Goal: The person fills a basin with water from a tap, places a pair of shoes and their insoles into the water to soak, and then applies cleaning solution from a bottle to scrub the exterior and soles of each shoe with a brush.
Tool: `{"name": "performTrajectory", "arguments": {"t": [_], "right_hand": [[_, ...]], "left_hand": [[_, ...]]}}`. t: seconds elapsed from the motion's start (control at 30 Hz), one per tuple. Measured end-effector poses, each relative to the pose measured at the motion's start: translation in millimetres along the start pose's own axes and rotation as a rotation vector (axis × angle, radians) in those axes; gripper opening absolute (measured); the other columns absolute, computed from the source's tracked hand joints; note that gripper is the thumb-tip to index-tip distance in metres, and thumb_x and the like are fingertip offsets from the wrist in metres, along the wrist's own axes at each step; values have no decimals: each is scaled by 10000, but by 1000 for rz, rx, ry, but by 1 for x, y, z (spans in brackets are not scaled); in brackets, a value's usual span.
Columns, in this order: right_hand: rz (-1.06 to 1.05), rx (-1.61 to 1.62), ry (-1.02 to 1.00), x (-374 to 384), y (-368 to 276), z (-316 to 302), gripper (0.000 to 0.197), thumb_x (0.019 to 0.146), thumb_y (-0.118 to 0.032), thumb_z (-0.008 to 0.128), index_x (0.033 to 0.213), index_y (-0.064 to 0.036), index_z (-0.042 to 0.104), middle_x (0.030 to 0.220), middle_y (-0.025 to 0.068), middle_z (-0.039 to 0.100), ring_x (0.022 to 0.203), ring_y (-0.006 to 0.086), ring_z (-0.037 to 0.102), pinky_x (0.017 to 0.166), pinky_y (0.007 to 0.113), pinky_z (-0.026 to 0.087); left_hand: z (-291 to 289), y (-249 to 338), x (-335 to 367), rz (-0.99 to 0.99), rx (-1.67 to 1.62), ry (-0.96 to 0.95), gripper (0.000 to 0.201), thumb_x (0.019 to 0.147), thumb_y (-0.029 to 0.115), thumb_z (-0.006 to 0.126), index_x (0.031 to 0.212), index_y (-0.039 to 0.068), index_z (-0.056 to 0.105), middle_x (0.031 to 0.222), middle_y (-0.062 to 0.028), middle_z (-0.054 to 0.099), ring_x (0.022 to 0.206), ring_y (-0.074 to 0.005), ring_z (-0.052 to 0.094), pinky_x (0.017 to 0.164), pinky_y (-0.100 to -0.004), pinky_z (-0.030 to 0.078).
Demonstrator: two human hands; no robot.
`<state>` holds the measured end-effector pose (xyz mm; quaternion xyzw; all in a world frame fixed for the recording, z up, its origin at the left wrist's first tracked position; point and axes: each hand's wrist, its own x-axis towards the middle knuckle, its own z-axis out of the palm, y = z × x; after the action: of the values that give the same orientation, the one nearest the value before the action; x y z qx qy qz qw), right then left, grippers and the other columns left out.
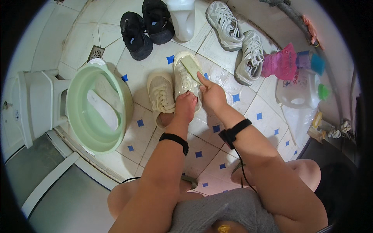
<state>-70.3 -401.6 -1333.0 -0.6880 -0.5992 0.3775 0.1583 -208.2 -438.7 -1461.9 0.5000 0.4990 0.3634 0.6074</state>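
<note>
My right hand (213, 94) grips a pale green scrubbing brush (190, 66), which lies against the toe and outer side of a cream lace-up sneaker (180, 75). My left hand (186, 105) is closed on the same sneaker near its opening, its fingers partly hidden. Wet-looking suds show on the laces. The matching sneaker (160, 95) stands upright just to the left, apart from both hands. At the left, a light green basin (74, 112) holds two insoles; the white one (102, 109) leans on the inside, the other (107, 91) looks dimmer.
Black shoes (134, 37) and a white plastic container (183, 23) stand at the back. White-grey sneakers (248, 58) lie back right, beside a pink bag (280, 64) and a see-through jug (297, 89) with a green cap. A white stool (39, 105) stands left; a floor drain (96, 53) lies behind the basin.
</note>
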Motion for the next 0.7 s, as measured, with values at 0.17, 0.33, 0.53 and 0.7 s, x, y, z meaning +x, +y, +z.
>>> {"name": "performTrajectory", "arguments": {"t": [0.17,0.33,0.53,0.7], "right_hand": [[-111,215,69,-94,68,35,433,894,-215,456,1324,-260,430,982,224,599,921,333,594,804,354,449],[18,-56,-9,-6,4,-2,411,890,-195,453,1298,-244,458,849,224,611,760,365,600,687,424,457],[-218,254,131,-100,60,50,404,904,-179,472,1303,-238,460,988,236,595,893,360,601,778,360,459],[47,-102,-12,-2,13,-9,410,890,-190,456,1298,-232,458,874,245,594,749,383,587,661,411,460]], "left_hand": [[34,40,2,-273,-538,159,195,817,-27,446,995,8,515,922,-52,541,839,-135,516,747,-258,427],[21,39,1,-389,-1055,255,335,791,-59,391,1105,-20,502,1016,-89,567,942,-180,542,783,-269,423],[17,57,-4,-453,-1006,112,381,773,-71,385,1143,-39,468,1050,-95,556,931,-183,526,754,-267,409],[31,72,4,-438,-1133,182,226,673,-118,356,817,34,441,771,-22,410,680,-172,455,654,-255,388]]}}
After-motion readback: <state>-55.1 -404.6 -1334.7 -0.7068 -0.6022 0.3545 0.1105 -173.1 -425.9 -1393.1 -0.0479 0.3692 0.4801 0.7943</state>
